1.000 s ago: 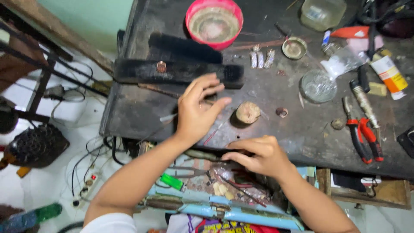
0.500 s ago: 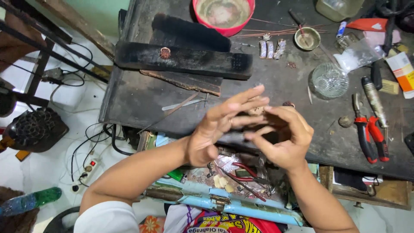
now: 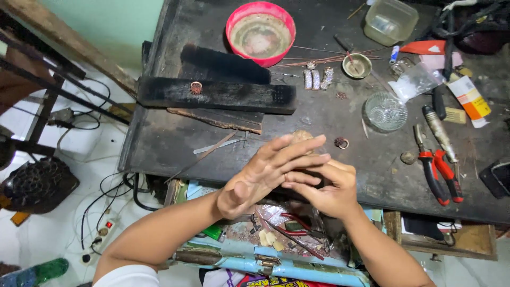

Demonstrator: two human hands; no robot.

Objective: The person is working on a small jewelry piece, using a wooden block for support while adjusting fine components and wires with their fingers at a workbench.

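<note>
A small craft workshop, jewellery-making by the look: a scorched dark surface (image 3: 175,143) with charred wooden blocks (image 3: 215,94), red-handled pliers (image 3: 438,175) at three o'clock, a pink bowl (image 3: 260,33) at twelve, scattered wire and small metal pieces (image 3: 317,78).

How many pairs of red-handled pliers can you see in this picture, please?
2. One pair of red-handled pliers lies on the dark worktable, at its right. A second pair lies in the open drawer below the hands, partly covered by them. More may be hidden in the drawer's clutter.

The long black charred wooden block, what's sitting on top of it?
A small coppery ring rests on the long black charred wooden block near its left end. Whatever lies beneath the block is covered.
</note>
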